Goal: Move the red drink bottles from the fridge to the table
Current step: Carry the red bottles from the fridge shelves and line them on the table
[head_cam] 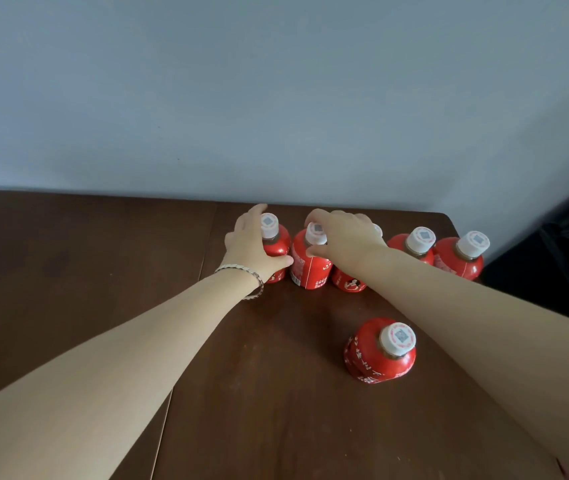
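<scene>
Fingers (283, 261) of the left hand (251, 247) are curled round the shoulder of the leftmost bottle (277, 249), with the thumb across its front. Fingers (314, 251) of the right hand (341, 240) arch over the cap and neck of the second bottle (310, 268) and pinch it between thumb and forefinger. The other fingertips are hidden behind the hand.

Near item: a single bottle (376, 355) stands upright on the dark brown surface (85, 271), apart from the rest. It is squat and round-shouldered, with a red wrap, brown liquid at the neck and a white cap bearing a grey square code. The white characters on the wrap cannot be read.

A bracelet (251, 275) sits on the left wrist.

Far items: five bottles of the same type stand upright in a row near the far edge.
- The second bottle shows a barcode.
- The third bottle (348, 284) is mostly covered by the right hand and forearm; a drawn figure shows on its label.
- The fourth bottle (399, 242) and fifth bottle (459, 261) stand close together.

A dark object (553, 254) at the right is cut off and cannot be identified.
</scene>
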